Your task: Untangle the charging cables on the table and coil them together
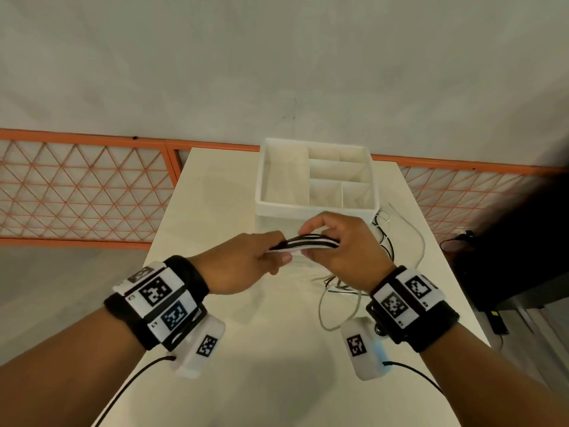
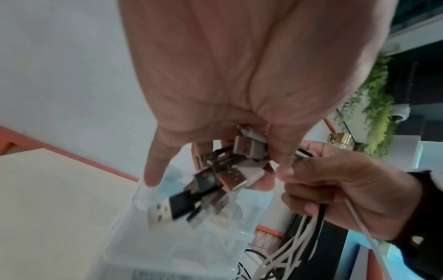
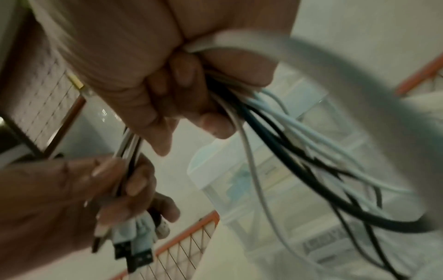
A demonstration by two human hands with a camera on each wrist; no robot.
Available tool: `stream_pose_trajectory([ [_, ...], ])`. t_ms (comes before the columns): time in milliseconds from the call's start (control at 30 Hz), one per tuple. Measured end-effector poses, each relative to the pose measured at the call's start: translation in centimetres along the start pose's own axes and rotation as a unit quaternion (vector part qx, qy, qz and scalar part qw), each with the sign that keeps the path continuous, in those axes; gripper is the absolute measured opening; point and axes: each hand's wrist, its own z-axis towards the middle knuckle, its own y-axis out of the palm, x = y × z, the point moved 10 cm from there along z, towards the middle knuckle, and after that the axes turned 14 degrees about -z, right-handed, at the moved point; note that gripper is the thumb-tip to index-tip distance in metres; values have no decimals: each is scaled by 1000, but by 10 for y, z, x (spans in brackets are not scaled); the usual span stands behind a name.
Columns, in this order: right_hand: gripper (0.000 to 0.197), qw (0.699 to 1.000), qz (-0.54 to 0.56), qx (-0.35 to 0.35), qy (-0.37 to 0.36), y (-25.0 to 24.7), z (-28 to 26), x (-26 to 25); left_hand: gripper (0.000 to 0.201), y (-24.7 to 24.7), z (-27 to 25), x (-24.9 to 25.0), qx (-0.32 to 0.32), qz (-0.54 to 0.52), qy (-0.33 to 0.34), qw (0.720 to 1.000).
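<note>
Both hands hold one bundle of black and white charging cables (image 1: 303, 243) above the table. My left hand (image 1: 277, 252) pinches the end with the USB plugs (image 2: 227, 174), several of them fanned out under its fingers. My right hand (image 1: 314, 238) is curled round the same bundle just to the right. In the right wrist view my right hand (image 3: 191, 113) grips the cords while my left hand (image 3: 124, 180) holds the plug ends (image 3: 134, 242). From the right fist the loose cords (image 3: 299, 151) hang in loops down to the table (image 1: 215, 211).
A white divided organizer box (image 1: 317, 208) stands just beyond the hands, its compartments bare. Slack cable (image 1: 338, 291) lies under and right of my right wrist. An orange mesh fence (image 1: 77, 189) runs behind the table. Dark equipment (image 1: 508, 257) sits off the right edge.
</note>
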Motion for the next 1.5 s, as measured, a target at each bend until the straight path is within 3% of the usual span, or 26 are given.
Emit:
stream_pose_trajectory([
  [133,49,995,-25,-92,-35,19,-10,-11,19,8,5,6,-7,58,-2,998],
  [200,50,994,-8,-98,-56,21,-10,-18,20,8,8,15,-21,99,7,995],
  [267,38,997,44,-45,-54,8,-9,-20,17,2,10,21,-20,35,31,999],
  [333,27,994,99,7,-48,-4,-11,-16,31,-6,9,16,-2,-138,31,990],
  [400,24,990,132,27,-49,-8,-16,-12,47,-5,8,2,13,-348,-6,937],
  [467,25,986,154,36,-50,-8,-20,-10,65,7,9,-15,25,-487,-61,871],
  [567,28,980,184,54,-53,-12,-19,-13,74,34,13,-26,0,-603,-122,789],
  [633,29,980,187,53,-50,-15,-17,-13,72,40,15,-24,-1,-634,-125,764],
  [700,29,985,161,30,-48,-13,-17,-12,61,30,16,-23,38,-625,-123,770],
  [833,30,995,82,-23,-44,1,-21,-9,41,3,16,-19,101,-505,-117,849],
  [967,35,995,85,-29,-51,9,-17,-19,26,-4,16,-11,123,-432,-110,886],
  [1067,39,994,106,-21,-34,7,-14,-17,26,-6,17,-11,129,-461,-103,872],
  [1167,31,987,158,-21,-8,4,-15,-12,26,0,13,-23,126,-556,-122,812],
  [1233,33,985,168,-34,-12,7,-16,-16,30,9,11,-25,101,-592,-133,788],
  [1300,37,983,177,-44,-13,12,-15,-20,32,16,11,-22,80,-593,-135,790],
  [1433,34,981,188,-57,4,22,-12,-19,22,15,12,-13,75,-541,-126,828],
  [1500,33,983,176,-55,14,25,-11,-16,26,14,13,-10,74,-532,-121,834],
])
